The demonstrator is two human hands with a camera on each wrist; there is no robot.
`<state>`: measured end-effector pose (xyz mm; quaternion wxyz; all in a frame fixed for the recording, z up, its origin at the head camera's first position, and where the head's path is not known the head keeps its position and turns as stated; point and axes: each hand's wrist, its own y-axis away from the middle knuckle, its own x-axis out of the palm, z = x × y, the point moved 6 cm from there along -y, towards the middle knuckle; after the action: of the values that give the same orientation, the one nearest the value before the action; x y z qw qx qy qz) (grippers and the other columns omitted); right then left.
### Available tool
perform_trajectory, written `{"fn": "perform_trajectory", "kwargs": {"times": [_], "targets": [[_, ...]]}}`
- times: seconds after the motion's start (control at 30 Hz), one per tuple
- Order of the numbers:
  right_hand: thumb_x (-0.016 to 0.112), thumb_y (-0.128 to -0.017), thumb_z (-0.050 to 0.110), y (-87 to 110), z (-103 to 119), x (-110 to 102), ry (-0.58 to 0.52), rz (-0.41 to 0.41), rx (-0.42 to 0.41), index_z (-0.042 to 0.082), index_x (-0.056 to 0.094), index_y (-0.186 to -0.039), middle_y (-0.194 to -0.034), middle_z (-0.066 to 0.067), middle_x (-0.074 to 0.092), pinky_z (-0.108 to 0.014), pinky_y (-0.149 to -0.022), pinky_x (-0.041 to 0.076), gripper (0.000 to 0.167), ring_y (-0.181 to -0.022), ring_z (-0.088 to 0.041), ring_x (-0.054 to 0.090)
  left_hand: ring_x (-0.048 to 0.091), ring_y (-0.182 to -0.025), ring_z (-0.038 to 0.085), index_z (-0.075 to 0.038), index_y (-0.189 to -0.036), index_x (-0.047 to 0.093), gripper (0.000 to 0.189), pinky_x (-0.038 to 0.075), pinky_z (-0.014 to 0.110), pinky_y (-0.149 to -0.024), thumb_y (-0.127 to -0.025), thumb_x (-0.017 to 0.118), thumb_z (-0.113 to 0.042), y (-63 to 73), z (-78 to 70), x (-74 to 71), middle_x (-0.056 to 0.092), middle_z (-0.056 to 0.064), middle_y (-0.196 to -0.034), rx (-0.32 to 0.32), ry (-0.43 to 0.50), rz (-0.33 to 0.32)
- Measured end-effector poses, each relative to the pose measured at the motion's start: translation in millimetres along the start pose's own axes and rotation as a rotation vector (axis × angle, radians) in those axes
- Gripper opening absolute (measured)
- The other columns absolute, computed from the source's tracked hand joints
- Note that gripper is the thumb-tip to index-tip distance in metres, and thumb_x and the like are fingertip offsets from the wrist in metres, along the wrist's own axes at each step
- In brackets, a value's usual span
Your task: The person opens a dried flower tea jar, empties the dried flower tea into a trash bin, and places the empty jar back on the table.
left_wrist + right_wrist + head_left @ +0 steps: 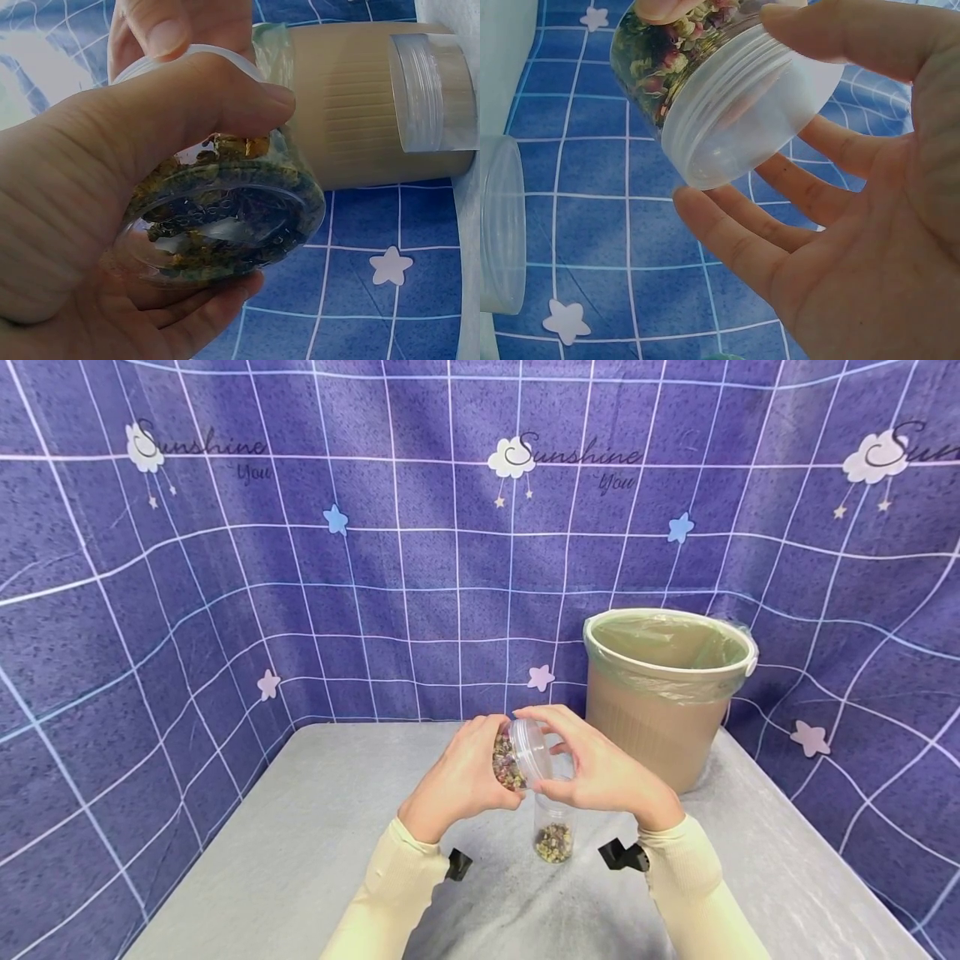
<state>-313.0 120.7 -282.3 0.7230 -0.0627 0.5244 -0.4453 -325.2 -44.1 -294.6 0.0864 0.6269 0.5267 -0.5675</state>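
My left hand (465, 768) grips a clear plastic jar (507, 764) of dried flower buds, tipped on its side with its top toward the right. The thumb lies over the jar in the left wrist view, with the round base facing that camera. My right hand (600, 760) has its thumb and fingertips at opposite edges of the translucent ridged lid (742, 105), which sits on the end of the jar. Below both hands, a second clear jar (553, 839) stands upright on the table, with dried flowers in its lower part.
A beige bin (652, 727) with a green liner bag (660, 685) stands at the back right of the grey table (337, 827). Blue grid-patterned cloth (420, 610) surrounds the table at the back and sides.
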Motion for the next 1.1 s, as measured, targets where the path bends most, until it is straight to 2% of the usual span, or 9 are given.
{"fn": "perform_trajectory", "kwargs": {"times": [0.2, 0.5, 0.57, 0.67, 0.83, 0.97, 1.1], "targets": [[0.085, -0.077, 0.002, -0.2, 0.2, 1.1, -0.027, 0.011, -0.002, 0.022, 0.045, -0.151, -0.147, -0.001, 0.050, -0.043, -0.097, 0.057, 0.086, -0.125, -0.030, 0.061, 0.057, -0.111, 0.026, -0.005, -0.132, 0.056, 0.089, 0.050, 0.041, -0.098, -0.055, 0.096, -0.024, -0.6, 0.7, 0.9, 0.063, 0.007, -0.120, -0.004, -0.010, 0.009], [0.086, -0.077, 0.003, 0.3, -1.0, 1.0, -0.037, 0.018, 0.019, 0.024, 0.044, -0.153, -0.148, -0.002, 0.049, -0.047, -0.096, 0.057, 0.089, -0.127, -0.029, 0.059, 0.057, -0.111, 0.025, -0.005, -0.132, 0.056, 0.090, 0.050, 0.040, -0.099, -0.054, 0.097, -0.023, -1.2, -0.3, 1.0, 0.063, 0.007, -0.119, 0.004, -0.006, 0.011], [0.086, -0.077, 0.005, 0.5, -1.1, 1.0, -0.037, 0.020, 0.024, 0.025, 0.042, -0.154, -0.149, -0.003, 0.048, -0.048, -0.096, 0.057, 0.091, -0.128, -0.028, 0.059, 0.057, -0.111, 0.026, -0.005, -0.132, 0.056, 0.090, 0.050, 0.040, -0.099, -0.054, 0.097, -0.023, -0.9, -0.9, 0.7, 0.063, 0.007, -0.119, 0.006, -0.009, 0.011], [0.088, -0.080, 0.016, 0.9, -1.8, 0.4, -0.014, 0.014, 0.039, 0.026, 0.039, -0.157, -0.150, -0.002, 0.048, -0.048, -0.095, 0.057, 0.092, -0.130, -0.025, 0.057, 0.057, -0.112, 0.025, -0.005, -0.132, 0.056, 0.090, 0.050, 0.040, -0.099, -0.054, 0.096, -0.023, -0.5, -1.3, 0.2, 0.063, 0.007, -0.119, 0.004, -0.015, 0.011], [0.081, -0.089, 0.034, 0.9, -3.9, -2.2, 0.019, -0.022, 0.107, 0.028, 0.036, -0.159, -0.150, -0.001, 0.048, -0.045, -0.096, 0.057, 0.084, -0.130, -0.023, 0.057, 0.057, -0.113, 0.025, -0.005, -0.132, 0.056, 0.088, 0.050, 0.040, -0.100, -0.056, 0.096, -0.025, -0.4, 0.0, 0.2, 0.062, 0.006, -0.120, -0.013, 0.001, 0.013], [0.072, -0.096, 0.036, 0.7, -6.5, -3.9, 0.018, -0.058, 0.179, 0.026, 0.037, -0.159, -0.148, -0.004, 0.051, -0.045, -0.094, 0.057, 0.072, -0.126, -0.026, 0.060, 0.057, -0.112, 0.024, -0.006, -0.131, 0.056, 0.087, 0.050, 0.040, -0.099, -0.057, 0.097, -0.026, -0.6, 0.4, -0.3, 0.062, 0.005, -0.118, -0.015, 0.005, 0.006], [0.063, -0.102, 0.041, -0.2, -10.6, -4.9, 0.052, -0.098, 0.254, 0.024, 0.042, -0.156, -0.140, -0.007, 0.059, -0.046, -0.089, 0.057, 0.060, -0.115, -0.025, 0.064, 0.057, -0.113, 0.024, -0.007, -0.131, 0.056, 0.086, 0.050, 0.040, -0.099, -0.057, 0.097, -0.027, -0.4, 0.6, -1.1, 0.062, 0.006, -0.118, -0.019, 0.001, -0.001]]}}
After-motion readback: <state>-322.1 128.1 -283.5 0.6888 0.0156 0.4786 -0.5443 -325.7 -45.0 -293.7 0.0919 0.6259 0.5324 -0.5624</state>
